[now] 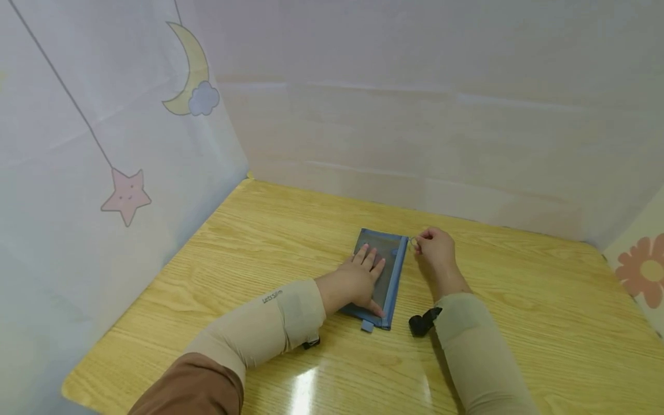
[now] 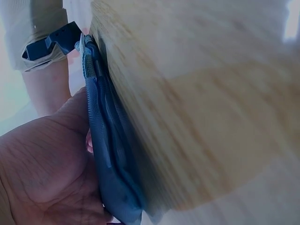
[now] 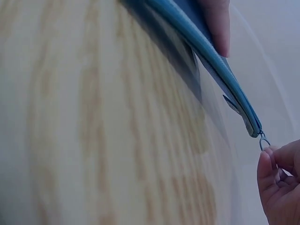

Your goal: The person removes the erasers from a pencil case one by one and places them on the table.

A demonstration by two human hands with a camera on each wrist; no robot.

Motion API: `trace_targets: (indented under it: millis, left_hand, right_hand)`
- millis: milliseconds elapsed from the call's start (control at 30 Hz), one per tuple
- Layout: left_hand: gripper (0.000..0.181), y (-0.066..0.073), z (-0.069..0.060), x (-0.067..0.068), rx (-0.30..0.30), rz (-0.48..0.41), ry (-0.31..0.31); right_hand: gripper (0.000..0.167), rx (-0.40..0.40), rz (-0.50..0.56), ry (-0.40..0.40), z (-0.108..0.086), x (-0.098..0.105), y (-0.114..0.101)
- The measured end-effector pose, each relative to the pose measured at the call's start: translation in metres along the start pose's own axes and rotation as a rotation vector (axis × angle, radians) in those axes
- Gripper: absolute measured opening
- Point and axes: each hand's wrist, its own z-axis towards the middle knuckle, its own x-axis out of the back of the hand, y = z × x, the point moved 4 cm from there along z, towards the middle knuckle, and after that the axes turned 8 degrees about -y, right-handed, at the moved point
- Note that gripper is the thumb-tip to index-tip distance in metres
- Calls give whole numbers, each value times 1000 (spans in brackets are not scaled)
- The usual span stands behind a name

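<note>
Sleeves cross grained table before pale walls; left grip spread on pouch; right grip pinching ring.

A wood-grained, yellowish table with a rounded near-left corner spreads across the head view, a bright white glare lying on its near part and a small yellow patch showing at its far-left corner. Along its left side stands a pale wall covering printed with a smiling pink star on a thin dark line, and a yellow crescent moon overlapped by a bluish cloud. Behind runs a plain, horizontally creased backdrop, and at the right edge a coral flower with a yellowish centre adorns a cream panel.
</note>
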Motion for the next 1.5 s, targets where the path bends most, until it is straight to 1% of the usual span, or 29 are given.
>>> trace_targets:
  millis: [167,300,467,633,900,1067,1333,1500]
  left_hand:
    - [119,1,1,-1,-13,8,-4]
    - [119,2,1,-1,-15,5,-4]
    - [120,2,2,-1,-20,20,-5]
    - [119,2,0,-1,-32,30,-7]
    - [118,2,-2,-1,-32,7,-15]
    - [119,1,1,-3,-32,3,-14]
    - [120,-1,6,-5,-32,6,-6]
    - [120,0,6,-4,-36,3,1]
  right_hand:
    - [14,-5,-15,-6,1,1,2]
    - [14,6,4,-25,1,3,3]
    - [15,7,18,-76,1,6,6]
    - [15,-9,-5,-118,1,6,11]
    - [16,-54,3,-206,0,2,17]
    - [16,-69,23,-214,0,-2,19]
    - [16,-83,11,-207,-1,-1,21]
    - [19,-73,-41,-201,-3,1,21]
